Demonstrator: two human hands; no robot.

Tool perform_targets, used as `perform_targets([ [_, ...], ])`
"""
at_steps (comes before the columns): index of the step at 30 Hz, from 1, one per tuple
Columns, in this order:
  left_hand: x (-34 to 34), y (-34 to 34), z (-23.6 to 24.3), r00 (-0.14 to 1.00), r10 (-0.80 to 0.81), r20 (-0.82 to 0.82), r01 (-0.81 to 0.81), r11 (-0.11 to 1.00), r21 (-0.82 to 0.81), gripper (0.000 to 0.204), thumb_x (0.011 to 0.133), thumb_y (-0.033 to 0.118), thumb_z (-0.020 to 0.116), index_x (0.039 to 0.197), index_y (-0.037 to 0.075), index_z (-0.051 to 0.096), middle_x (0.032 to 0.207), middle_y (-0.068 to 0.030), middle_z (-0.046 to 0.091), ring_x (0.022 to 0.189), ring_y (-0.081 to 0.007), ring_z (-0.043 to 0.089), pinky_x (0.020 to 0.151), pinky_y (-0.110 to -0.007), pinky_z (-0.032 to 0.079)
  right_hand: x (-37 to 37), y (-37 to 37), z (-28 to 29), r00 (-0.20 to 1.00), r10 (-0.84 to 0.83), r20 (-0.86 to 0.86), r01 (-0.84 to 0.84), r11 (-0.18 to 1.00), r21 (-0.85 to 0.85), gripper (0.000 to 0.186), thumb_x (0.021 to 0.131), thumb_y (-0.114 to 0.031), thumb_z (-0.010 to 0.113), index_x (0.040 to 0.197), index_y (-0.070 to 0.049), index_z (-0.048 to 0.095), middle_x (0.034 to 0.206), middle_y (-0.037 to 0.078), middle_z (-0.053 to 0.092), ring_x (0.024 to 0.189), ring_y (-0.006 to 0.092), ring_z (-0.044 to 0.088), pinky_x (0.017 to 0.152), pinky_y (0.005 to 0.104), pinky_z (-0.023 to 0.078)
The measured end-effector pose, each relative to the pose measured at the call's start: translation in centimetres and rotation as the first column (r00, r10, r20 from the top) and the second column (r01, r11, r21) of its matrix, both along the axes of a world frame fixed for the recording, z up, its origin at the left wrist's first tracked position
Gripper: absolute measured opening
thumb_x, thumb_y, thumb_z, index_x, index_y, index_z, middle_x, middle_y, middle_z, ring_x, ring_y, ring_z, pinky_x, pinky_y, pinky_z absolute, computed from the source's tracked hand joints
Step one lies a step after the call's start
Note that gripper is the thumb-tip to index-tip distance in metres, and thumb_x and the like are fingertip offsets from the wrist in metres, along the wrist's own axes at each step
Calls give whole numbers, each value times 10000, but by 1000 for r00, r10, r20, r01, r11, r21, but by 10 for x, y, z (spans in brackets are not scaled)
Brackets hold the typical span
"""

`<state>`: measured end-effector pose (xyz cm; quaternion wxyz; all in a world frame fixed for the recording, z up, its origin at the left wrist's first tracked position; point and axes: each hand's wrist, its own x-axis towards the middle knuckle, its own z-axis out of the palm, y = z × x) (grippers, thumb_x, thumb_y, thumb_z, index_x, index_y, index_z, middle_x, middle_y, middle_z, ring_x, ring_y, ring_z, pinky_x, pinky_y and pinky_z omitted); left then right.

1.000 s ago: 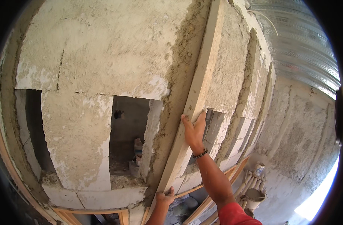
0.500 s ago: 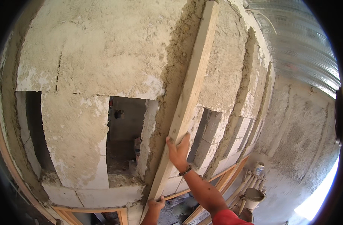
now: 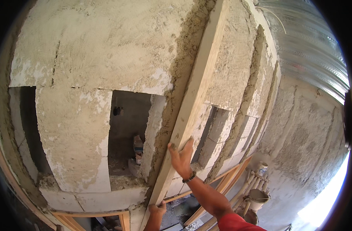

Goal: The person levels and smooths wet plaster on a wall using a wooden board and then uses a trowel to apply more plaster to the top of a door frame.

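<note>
A long straight wooden board [image 3: 195, 88] stands upright, tilted, along a vertical strip of rough mortar [image 3: 176, 81] on the wall. My right hand [image 3: 181, 157] grips the board's middle part, thumb on its left edge and fingers round the right side. Lower down, my left hand [image 3: 156, 210] is closed round the board near its bottom end, its fingers partly hidden. The wall [image 3: 76, 131] is of pale blocks under patchy plaster, with a rectangular opening [image 3: 128, 127] left of the board.
More mortar strips [image 3: 253, 73] run down the wall on the right. Timber frames [image 3: 95, 213] stand below. At the lower right, a bucket [image 3: 257, 199] and a small white tub [image 3: 262, 167] rest by several poles [image 3: 241, 192]. Corrugated metal sheeting [image 3: 305, 38] hangs overhead.
My view has shifted slightly, showing more inside the opening. Both hands keep their hold on the board, which stays against the mortar strip.
</note>
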<state>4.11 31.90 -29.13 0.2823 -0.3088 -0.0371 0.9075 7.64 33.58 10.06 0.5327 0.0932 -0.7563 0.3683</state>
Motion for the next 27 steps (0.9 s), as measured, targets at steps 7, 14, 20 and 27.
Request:
perform_targets([
  [7,-6,20,39,997,-18,76,22,998,-54,386,1006,415,439,1231,192,659,1189,-30,680,1047,-289,632,694,-396,582,-9,20,33,990,14,-140,-11,1000,18,438,854,-169,732,1097,73,459,957,270,622,871,389,633,794,464,498],
  [14,6,18,68,998,-4,68,10,996,-88,401,1034,376,425,1269,128,636,1219,-64,673,1127,-304,603,789,-439,579,-9,17,50,998,-17,-67,16,1000,-12,427,852,-153,714,1100,72,450,967,260,638,867,356,651,787,447,512],
  [20,3,-10,-11,995,59,74,-55,997,-62,384,1039,334,402,1239,131,659,1205,-66,683,1089,-292,622,725,-392,576,-5,-8,-17,999,25,25,-25,1000,4,495,870,-244,742,1087,96,453,952,302,572,886,455,595,795,488,479],
  [27,-5,-5,8,965,60,254,-37,995,-96,346,1041,252,406,1231,111,658,1125,-78,700,971,-278,656,664,-378,576,-6,3,-14,998,52,26,-51,998,-37,519,874,-254,737,1135,98,459,985,296,574,929,471,582,834,498,466],
])
